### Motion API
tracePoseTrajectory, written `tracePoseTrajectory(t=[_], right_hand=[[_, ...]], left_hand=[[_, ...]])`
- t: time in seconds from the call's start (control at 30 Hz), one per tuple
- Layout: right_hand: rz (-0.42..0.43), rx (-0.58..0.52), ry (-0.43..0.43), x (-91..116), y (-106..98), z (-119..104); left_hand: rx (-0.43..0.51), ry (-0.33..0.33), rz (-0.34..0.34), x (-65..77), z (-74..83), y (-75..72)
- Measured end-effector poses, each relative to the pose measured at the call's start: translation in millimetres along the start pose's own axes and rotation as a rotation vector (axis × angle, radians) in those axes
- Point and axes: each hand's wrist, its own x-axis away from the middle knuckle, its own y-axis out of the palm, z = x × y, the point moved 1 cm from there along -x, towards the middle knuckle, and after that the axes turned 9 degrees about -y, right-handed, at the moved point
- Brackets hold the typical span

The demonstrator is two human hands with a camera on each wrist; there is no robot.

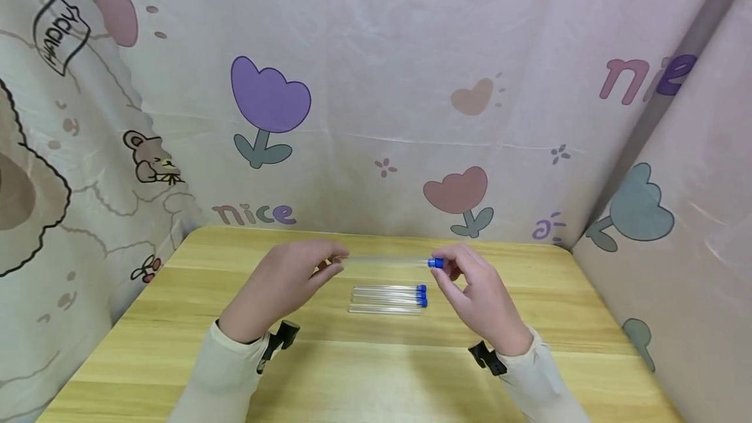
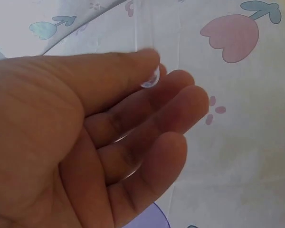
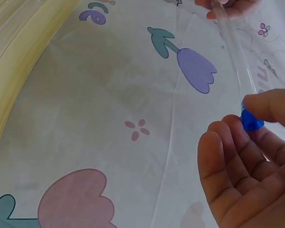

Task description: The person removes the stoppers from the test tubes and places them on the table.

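Note:
A clear test tube (image 1: 388, 260) with a blue cap (image 1: 435, 263) is held level above the table between both hands. My left hand (image 1: 299, 273) pinches its rounded end (image 2: 150, 81) between thumb and forefinger, the other fingers loosely bent. At the opposite end, my right hand (image 1: 478, 289) pinches the blue cap between thumb and fingers. The right wrist view shows the cap (image 3: 251, 119) fitted on the tube's end. Below the raised tube, several clear test tubes (image 1: 384, 294) lie side by side on the table, their blue caps (image 1: 422, 296) to the right.
The wooden table (image 1: 305, 384) has a light yellow grain. A pale curtain (image 1: 364, 96) printed with flowers and words hangs behind it and along both sides. Each wrist wears a black camera mount (image 1: 281, 338) over a light sleeve (image 1: 220, 371).

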Motion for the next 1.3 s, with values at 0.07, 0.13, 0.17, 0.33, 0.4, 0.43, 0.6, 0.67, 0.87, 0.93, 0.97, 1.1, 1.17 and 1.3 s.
tracePoseTrajectory(t=[0.07,0.13,0.17,0.33,0.4,0.43,0.6,0.67,0.87,0.93,0.97,1.1,1.17,1.3], right_hand=[[-0.002,-0.022,-0.002,0.0,0.6,-0.1],[-0.006,-0.046,0.006,0.0,0.8,-0.3],[-0.006,-0.052,0.011,-0.1,0.7,-0.6],[-0.008,-0.065,0.009,0.2,0.3,-1.5],[-0.004,-0.065,-0.010,-0.1,0.5,-1.3],[-0.004,-0.065,-0.019,-0.2,0.7,-1.2],[-0.017,-0.057,-0.011,-0.6,1.0,-2.1],[-0.024,-0.052,0.002,-0.2,1.2,-2.3],[-0.020,-0.026,-0.003,0.8,3.6,-1.3],[-0.018,-0.026,-0.011,0.9,4.4,-0.6],[-0.021,-0.028,-0.012,0.9,4.5,-0.6],[-0.032,-0.026,-0.018,1.4,5.0,-0.5],[-0.031,-0.024,-0.025,1.5,5.1,-0.9],[-0.021,-0.016,-0.045,0.7,4.6,-2.0]], left_hand=[[-0.001,0.009,0.001,0.9,0.1,-1.0],[-0.002,0.019,0.012,1.9,0.3,-2.2],[-0.002,0.023,0.020,2.3,0.4,-3.0],[-0.019,0.014,0.033,2.4,0.6,-5.8],[-0.028,0.003,0.029,2.0,0.5,-6.5],[-0.028,-0.003,0.025,1.7,0.5,-6.7],[-0.017,-0.020,0.010,1.3,0.4,-7.2],[-0.012,-0.022,0.009,1.6,0.4,-7.0],[-0.037,-0.007,0.030,1.8,1.2,-5.0],[-0.048,-0.002,0.033,1.4,1.6,-3.8],[-0.052,-0.004,0.032,1.1,1.7,-3.2],[-0.061,-0.002,0.044,0.9,1.6,-1.6],[-0.061,-0.004,0.054,1.3,1.4,-1.5],[-0.057,-0.008,0.058,2.4,1.3,-1.6]])
